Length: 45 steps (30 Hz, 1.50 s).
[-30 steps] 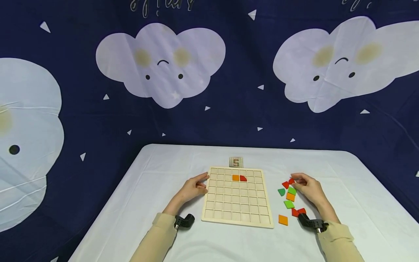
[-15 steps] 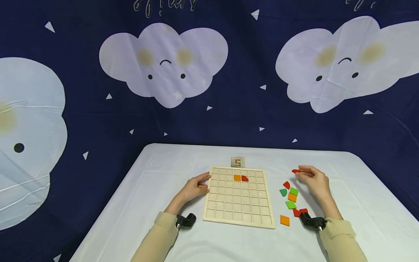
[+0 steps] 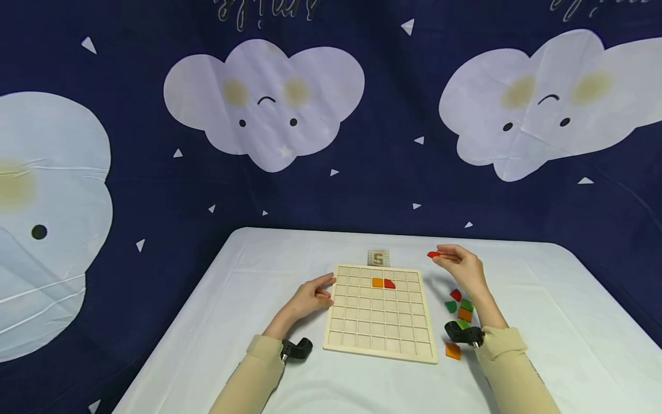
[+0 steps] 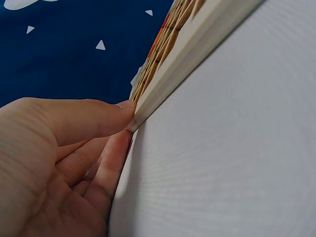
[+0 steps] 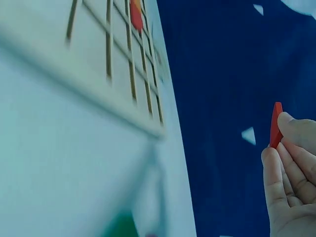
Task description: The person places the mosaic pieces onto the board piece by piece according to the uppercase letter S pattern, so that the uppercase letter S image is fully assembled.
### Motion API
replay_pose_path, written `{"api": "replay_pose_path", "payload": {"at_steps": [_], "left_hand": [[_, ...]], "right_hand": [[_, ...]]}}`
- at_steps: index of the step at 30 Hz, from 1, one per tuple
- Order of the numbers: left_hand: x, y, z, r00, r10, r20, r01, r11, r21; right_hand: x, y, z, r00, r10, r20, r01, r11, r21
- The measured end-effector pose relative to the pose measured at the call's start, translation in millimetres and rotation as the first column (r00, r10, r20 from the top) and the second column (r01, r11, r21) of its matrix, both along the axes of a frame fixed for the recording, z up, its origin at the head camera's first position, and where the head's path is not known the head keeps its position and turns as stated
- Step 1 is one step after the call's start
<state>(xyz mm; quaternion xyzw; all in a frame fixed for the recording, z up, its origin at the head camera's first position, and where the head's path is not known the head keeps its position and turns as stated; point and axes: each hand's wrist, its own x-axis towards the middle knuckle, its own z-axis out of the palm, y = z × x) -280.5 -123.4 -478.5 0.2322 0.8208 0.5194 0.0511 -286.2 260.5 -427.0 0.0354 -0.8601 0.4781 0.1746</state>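
Observation:
My left hand (image 3: 308, 297) rests against the left side of a pale wooden grid board (image 3: 354, 340). Its thumb (image 4: 98, 117) and fingertips touch the board's edge; in the head view they lie apart along it. An orange square tile (image 3: 377, 283) and a red tile with one rounded side (image 3: 389, 284) sit side by side in the board's upper cells. My right hand (image 3: 462, 270) pinches another red tile (image 5: 276, 126) between thumb and fingers, raised above the table to the right of the board's far corner.
Right of the board lie loose tiles: a red one (image 3: 455, 295), a dark green one (image 3: 451, 307), an orange one (image 3: 464, 314) and others partly under the right wrist. A small card with an S-like figure (image 3: 378, 258) lies behind the board. White cloth (image 3: 248, 253) covers the table.
My right hand has picked the red tile up from the loose tiles, lifted it and carried it left, towards the board's far corner. The left hand stays at the board's edge.

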Motion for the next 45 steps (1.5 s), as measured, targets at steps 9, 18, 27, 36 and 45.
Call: {"api": "replay_pose_path", "payload": {"at_steps": [9, 18, 27, 36, 45], "left_hand": [[13.6, 2.7, 20.7, 1.0, -0.012, 0.018, 0.012, 1.0, 0.016], [0.4, 0.5, 1.0, 1.0, 0.013, 0.021, -0.013, 1.0, -0.006], [2.1, 0.9, 3.2, 0.999, 0.018, 0.036, -0.018, 1.0, -0.009], [2.8, 0.2, 4.0, 1.0, 0.01, 0.018, -0.01, 1.0, -0.002], [3.9, 0.8, 4.2, 1.0, 0.016, 0.026, -0.015, 1.0, -0.023]], "right_hand": [[-1.2, -56.1, 7.1, 0.987, 0.159, -0.004, -0.159, 0.985, -0.06], [-14.8, -92.6, -7.9, 0.971, 0.241, 0.01, -0.239, 0.968, -0.081], [-15.4, -115.8, -23.5, 0.938, 0.342, 0.06, -0.336, 0.938, -0.089], [-23.6, -121.3, -44.9, 0.926, 0.36, 0.11, -0.365, 0.931, 0.022], [-20.7, -125.8, -50.3, 0.924, 0.36, 0.13, -0.375, 0.919, 0.12]]}}
